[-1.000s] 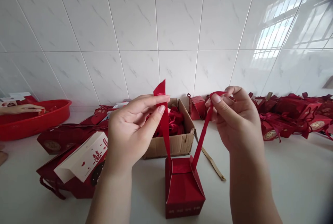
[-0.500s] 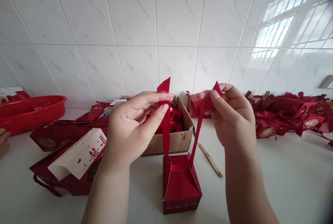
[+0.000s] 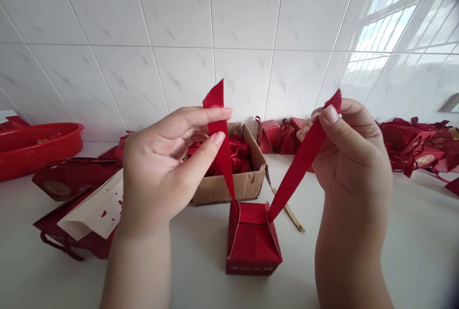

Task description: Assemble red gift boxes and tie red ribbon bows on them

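A small red box (image 3: 254,244) sits upright on the white tabletop, with a red ribbon coming up from both sides of its top. My left hand (image 3: 175,160) pinches the left ribbon end (image 3: 223,156) between thumb and fingers, its slanted tip sticking up above them. On the other side, my right hand (image 3: 353,141) grips the right ribbon end (image 3: 297,170) between thumb and fingers. Both ribbon ends are stretched up and apart in a V above the box.
Behind the box stands a cardboard box (image 3: 229,189) of red ribbons, beside a gold strip (image 3: 294,217). Red boxes (image 3: 412,141) lie at right, more gift boxes (image 3: 68,180) at left near a red basin (image 3: 39,148). A tiled wall (image 3: 244,7) rises behind.
My right hand has moved right and up, pulling its ribbon end outward. My left hand has shifted slightly left and up. The ribbon ends are spread wider apart.
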Action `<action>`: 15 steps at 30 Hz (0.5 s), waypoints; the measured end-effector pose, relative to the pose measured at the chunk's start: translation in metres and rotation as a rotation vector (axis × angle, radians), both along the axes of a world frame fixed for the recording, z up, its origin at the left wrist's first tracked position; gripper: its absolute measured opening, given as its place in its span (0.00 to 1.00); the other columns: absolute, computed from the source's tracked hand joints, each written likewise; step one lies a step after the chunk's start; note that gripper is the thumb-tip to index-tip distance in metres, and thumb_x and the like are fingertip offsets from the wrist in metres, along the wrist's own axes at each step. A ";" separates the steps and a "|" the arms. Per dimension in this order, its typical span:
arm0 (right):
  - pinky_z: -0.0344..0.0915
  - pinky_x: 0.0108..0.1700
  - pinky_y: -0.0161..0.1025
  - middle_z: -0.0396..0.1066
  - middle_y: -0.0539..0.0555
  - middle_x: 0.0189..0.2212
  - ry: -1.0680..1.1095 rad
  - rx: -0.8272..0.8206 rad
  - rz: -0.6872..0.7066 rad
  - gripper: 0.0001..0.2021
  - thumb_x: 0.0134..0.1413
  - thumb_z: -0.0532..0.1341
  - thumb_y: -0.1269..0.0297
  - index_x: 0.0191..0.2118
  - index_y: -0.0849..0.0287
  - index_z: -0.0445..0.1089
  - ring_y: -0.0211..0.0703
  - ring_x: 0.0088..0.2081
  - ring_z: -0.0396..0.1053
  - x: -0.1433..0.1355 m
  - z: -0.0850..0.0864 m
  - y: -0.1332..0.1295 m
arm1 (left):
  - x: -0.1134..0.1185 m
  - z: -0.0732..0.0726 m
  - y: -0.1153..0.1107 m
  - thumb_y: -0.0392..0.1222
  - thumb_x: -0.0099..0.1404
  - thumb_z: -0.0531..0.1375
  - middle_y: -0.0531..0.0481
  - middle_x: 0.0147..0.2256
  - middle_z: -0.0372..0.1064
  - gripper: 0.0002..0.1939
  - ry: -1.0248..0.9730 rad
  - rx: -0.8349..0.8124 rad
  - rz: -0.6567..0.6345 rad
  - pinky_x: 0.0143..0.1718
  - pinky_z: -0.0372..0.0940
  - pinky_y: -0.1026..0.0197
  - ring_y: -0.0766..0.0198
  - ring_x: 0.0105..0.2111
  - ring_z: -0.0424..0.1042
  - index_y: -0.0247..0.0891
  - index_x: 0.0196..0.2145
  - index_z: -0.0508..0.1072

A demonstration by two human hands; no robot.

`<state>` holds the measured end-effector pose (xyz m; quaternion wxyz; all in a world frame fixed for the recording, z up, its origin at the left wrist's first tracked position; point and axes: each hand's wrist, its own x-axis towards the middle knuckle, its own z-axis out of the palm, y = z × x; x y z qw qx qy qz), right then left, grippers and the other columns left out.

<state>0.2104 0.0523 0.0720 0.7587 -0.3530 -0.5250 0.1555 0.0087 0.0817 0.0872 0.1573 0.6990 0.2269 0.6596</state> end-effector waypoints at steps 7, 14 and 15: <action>0.69 0.38 0.44 0.71 0.49 0.33 0.002 0.007 -0.010 0.02 0.54 0.63 0.58 0.34 0.46 0.71 0.45 0.39 0.72 0.001 0.000 0.002 | 0.007 -0.002 -0.004 0.26 0.56 0.63 0.55 0.36 0.77 0.14 -0.052 -0.005 0.007 0.40 0.73 0.66 0.67 0.34 0.75 0.42 0.37 0.80; 0.71 0.41 0.46 0.74 0.49 0.37 -0.087 0.126 0.064 0.07 0.55 0.64 0.56 0.40 0.44 0.74 0.48 0.42 0.73 0.009 -0.005 0.011 | 0.006 -0.001 0.001 0.25 0.53 0.65 0.54 0.33 0.78 0.15 -0.069 0.053 -0.004 0.35 0.74 0.67 0.67 0.30 0.75 0.40 0.36 0.80; 0.71 0.41 0.46 0.74 0.49 0.37 -0.102 0.127 0.069 0.08 0.55 0.64 0.56 0.41 0.44 0.74 0.48 0.43 0.73 0.010 -0.005 0.012 | 0.007 -0.001 0.001 0.25 0.53 0.65 0.54 0.32 0.78 0.14 -0.078 0.050 0.004 0.34 0.73 0.67 0.68 0.30 0.75 0.39 0.36 0.80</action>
